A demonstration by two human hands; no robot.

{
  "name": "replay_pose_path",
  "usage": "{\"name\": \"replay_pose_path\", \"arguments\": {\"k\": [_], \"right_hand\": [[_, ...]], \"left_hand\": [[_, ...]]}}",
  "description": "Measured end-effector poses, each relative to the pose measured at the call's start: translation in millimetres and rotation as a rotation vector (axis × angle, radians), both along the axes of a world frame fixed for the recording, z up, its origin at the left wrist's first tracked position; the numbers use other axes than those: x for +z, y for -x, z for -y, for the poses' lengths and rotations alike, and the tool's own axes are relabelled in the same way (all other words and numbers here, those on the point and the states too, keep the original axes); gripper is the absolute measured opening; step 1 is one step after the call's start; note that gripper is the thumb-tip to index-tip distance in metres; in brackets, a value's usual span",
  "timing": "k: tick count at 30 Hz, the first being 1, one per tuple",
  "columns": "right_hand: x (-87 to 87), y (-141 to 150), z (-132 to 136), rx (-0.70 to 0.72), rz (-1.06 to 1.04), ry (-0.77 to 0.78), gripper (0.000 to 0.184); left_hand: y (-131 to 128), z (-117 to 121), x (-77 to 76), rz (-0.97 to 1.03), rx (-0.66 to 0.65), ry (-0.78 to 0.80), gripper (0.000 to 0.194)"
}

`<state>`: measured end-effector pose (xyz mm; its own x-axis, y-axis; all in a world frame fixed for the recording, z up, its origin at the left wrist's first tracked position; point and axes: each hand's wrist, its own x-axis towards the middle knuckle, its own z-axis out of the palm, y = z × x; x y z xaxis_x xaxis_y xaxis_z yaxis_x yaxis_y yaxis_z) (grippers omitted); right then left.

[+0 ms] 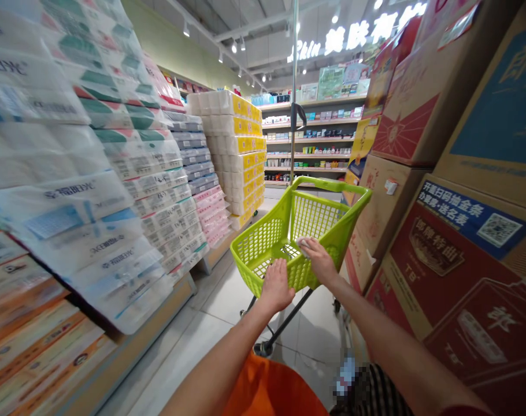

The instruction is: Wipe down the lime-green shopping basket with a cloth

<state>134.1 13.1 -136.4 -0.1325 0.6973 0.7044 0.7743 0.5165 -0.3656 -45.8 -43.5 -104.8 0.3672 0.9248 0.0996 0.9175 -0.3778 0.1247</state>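
Observation:
A lime-green plastic shopping cart with a mesh basket [332, 188] stands in front of me on a black wheeled frame [289, 315]. My left hand [277, 286] lies over the basket's near rim, with the fingers curled on it. My right hand [319, 261] is at the rim further right and pinches a small crumpled white item [304, 245], possibly a tissue. The basket's floor shows through the mesh, and I see no goods in it.
Wrapped toilet-paper packs [72, 173] are stacked high on the left, with yellow-labelled rolls [234, 150] beyond. Large printed cartons [454, 277] rise on the right. Between them runs a tiled aisle [211, 335], leading to stocked shelves [308, 138] and a metal pole [293, 69].

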Motion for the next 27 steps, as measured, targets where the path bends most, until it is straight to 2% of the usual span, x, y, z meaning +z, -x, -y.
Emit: {"name": "replay_pose_path", "arguments": {"k": [3,5,10,13,15,17,19,23,27], "right_hand": [[1.3,-19.7,-8.6,-0.080,-0.064,0.007,0.046],[-2.4,-15.4,-3.1,-0.075,-0.059,0.021,0.044],[-12.2,17.2,30.4,0.032,0.042,0.006,0.040],[-9.6,8.1,37.3,-0.019,0.038,-0.008,0.040],[-9.0,-6.8,38.8,-0.095,0.002,-0.006,0.043],[-12.7,-19.1,43.9,-0.158,-0.026,-0.006,0.046],[-20.5,-22.7,54.5,-0.210,-0.041,-0.021,0.049],[-37.0,3.9,75.7,-0.277,-0.060,-0.071,0.049],[-42.1,46.9,70.2,-0.269,-0.063,-0.123,0.044]], "left_hand": [[17.4,-1.5,0.6,-0.038,-0.007,0.037,0.075],[23.1,-0.2,-2.2,-0.069,0.000,0.039,0.078],[-0.3,8.0,-6.6,-0.068,-0.050,0.025,0.080],[-5.6,4.1,-4.3,-0.084,-0.178,0.017,0.075],[3.4,-4.0,-4.4,-0.086,-0.117,-0.011,0.072],[16.4,-12.6,-7.5,-0.096,0.025,-0.050,0.068],[25.2,-17.6,-13.0,-0.117,0.059,-0.078,0.066],[17.7,-14.0,-22.2,-0.125,-0.052,-0.086,0.067],[3.2,-10.3,-20.8,-0.069,-0.120,-0.080,0.066]]}}
